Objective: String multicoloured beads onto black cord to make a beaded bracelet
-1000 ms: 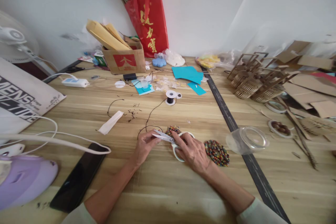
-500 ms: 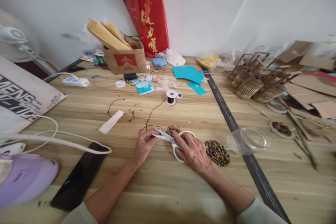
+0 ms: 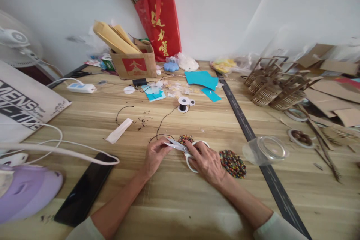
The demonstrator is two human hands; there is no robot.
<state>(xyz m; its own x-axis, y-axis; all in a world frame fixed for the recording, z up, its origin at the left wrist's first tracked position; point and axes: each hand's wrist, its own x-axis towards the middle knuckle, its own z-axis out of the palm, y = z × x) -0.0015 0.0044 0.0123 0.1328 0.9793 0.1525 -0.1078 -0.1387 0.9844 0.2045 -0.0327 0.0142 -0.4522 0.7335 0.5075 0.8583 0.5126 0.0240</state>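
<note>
My right hand grips white-handled scissors, their blades pointing left toward my left hand. My left hand pinches a thin black thread right at the blade tips. The thread runs up the wooden table to a small black spool. A small round beaded piece lies just behind the scissors. A larger multicoloured beaded disc lies beside my right wrist.
A clear plastic lid sits to the right by a dark strip. A black phone, white cable and purple device lie left. A cardboard box, red bag, teal paper and wooden models stand behind.
</note>
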